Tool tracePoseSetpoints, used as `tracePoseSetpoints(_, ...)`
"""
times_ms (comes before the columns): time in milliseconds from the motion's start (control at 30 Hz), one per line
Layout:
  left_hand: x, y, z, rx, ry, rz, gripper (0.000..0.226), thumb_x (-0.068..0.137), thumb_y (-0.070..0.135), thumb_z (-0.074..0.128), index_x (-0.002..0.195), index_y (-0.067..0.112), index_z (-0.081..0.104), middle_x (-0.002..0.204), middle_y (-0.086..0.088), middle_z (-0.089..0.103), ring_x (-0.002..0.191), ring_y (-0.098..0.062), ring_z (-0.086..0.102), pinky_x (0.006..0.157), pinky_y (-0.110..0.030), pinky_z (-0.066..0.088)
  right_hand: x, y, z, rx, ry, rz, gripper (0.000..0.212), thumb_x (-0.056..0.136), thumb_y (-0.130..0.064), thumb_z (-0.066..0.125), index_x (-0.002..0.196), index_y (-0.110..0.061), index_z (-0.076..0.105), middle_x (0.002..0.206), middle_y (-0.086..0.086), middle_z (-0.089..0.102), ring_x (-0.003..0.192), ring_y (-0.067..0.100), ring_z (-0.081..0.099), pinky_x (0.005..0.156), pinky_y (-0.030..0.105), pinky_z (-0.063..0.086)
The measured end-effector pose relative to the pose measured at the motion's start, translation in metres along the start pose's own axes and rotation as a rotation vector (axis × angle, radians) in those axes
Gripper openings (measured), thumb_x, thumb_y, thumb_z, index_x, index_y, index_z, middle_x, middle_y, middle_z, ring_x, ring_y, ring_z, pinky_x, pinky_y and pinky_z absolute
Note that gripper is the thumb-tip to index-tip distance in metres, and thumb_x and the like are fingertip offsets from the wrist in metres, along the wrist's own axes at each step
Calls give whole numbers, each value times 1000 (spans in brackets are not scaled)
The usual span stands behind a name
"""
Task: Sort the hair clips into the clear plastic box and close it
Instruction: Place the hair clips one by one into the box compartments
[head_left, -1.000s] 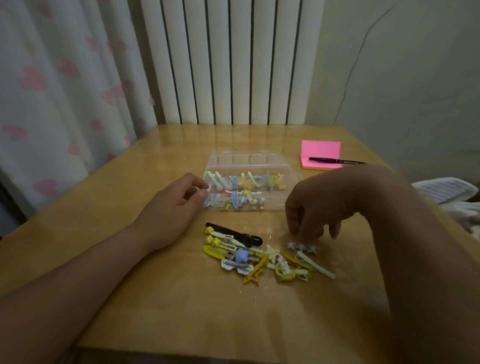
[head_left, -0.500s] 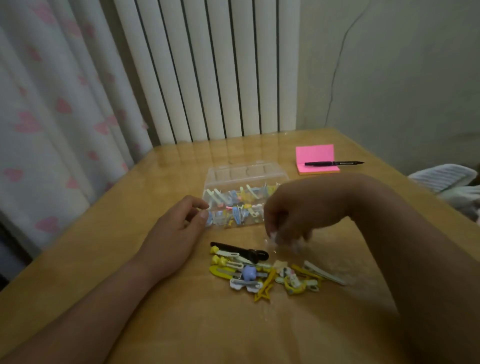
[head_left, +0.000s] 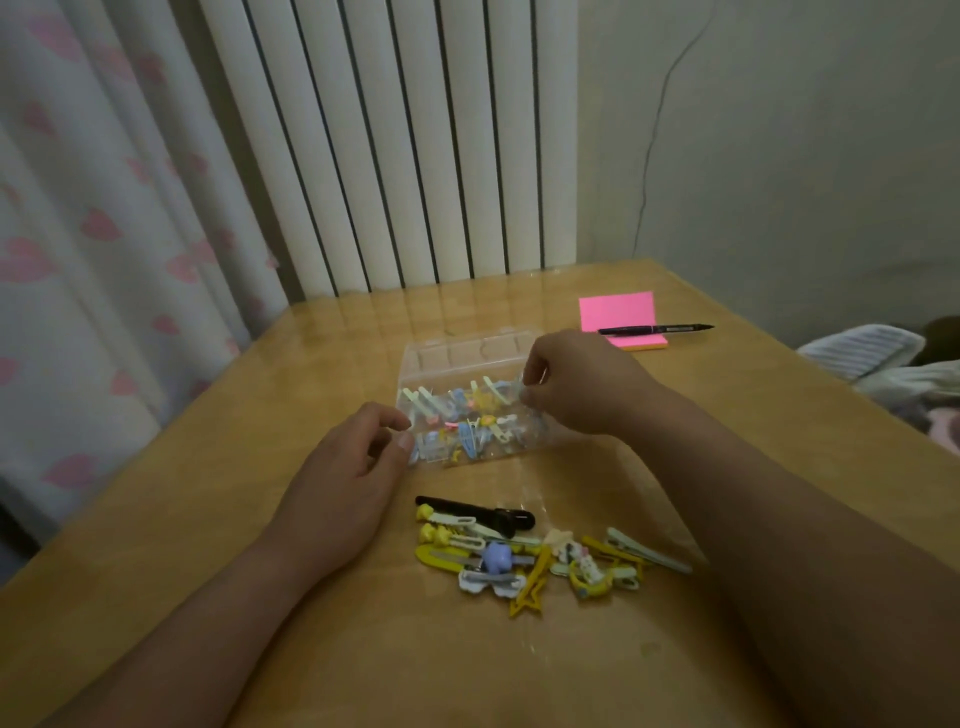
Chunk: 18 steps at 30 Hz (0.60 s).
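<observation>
Head view: everything is placed relative to the clear plastic box (head_left: 467, 415).
Box: lid open, partly filled.
Right hand (head_left: 582, 384): pinched over the box's right end, a pale clip apparently held for dropping in.
Left hand (head_left: 353, 467): loosely curled, empty, touching the box's left wall, likely steadying it.
Loose clips (head_left: 540, 556): piled nearer than the box, unsorted.

Two bare forearms were seen reaching in from the lower edge of the frame, with no sleeve shown on either as far up as the picture ran. The left hand (head_left: 347, 483) and the right hand (head_left: 582, 387) were pictured without gloves, rings, watch or bracelet. Fingernails were kept short and unpainted where they could be made out in the dim light.
</observation>
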<state>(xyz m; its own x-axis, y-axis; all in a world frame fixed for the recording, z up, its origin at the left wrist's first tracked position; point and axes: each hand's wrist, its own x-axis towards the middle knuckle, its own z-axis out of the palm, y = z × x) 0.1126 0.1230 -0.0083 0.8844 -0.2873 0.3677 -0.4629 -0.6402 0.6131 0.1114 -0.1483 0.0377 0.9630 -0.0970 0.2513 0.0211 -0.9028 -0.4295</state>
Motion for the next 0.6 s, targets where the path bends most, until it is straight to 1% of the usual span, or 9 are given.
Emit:
tracePoseSetpoints(67, -1, 2, 0, -5, -2, -3, 13, 106, 41, 54, 116, 36, 62, 102, 13, 67, 95, -3, 62, 81, -27, 51, 1, -4, 3, -69, -14, -4, 1, 92, -26, 74, 92, -26, 75, 93, -7, 73, 87, 17, 68, 87, 47, 61)
tracePoseSetpoints(233, -1, 2, 0, -22, 1, -2, 12, 106, 41, 55, 115, 36, 62, 99, 12, 67, 91, -2, 61, 80, -27, 51, 2, -6, 7, -135, -4, 9, 2, 91, -28, 75, 89, -26, 75, 88, -6, 73, 85, 18, 69, 91, 49, 58)
tracePoseSetpoints(333, -1, 0, -1, -44, -1, -4, 11, 107, 41, 55, 115, 37, 62, 99, 11, 68, 91, -2, 61, 80, -28, 51, 1, -2, 7, -96, 19, -4, 11, 94, -35, 73, 93, -25, 76, 89, -7, 73, 84, 17, 68, 86, 46, 61)
tracePoseSetpoints(400, 0, -1, -2, -57, -1, -13, 11, 107, 41, 55, 115, 37, 62, 100, 11, 68, 93, -1, 61, 81, -27, 51, 0, 1, 5, -47, 41, -13, 13, 96, -36, 71, 95, -24, 77, 90, -7, 72, 84, 15, 68, 83, 45, 62)
tracePoseSetpoints(600, 0, -1, 0, -61, -7, -17, 13, 108, 39, 55, 118, 37, 62, 102, 14, 68, 97, 5, 60, 74, -14, 44, -4, 6, -7, 66, 45, -51, 16, 99, -34, 70, 99, -20, 77, 88, -10, 71, 82, 11, 66, 82, 42, 61)
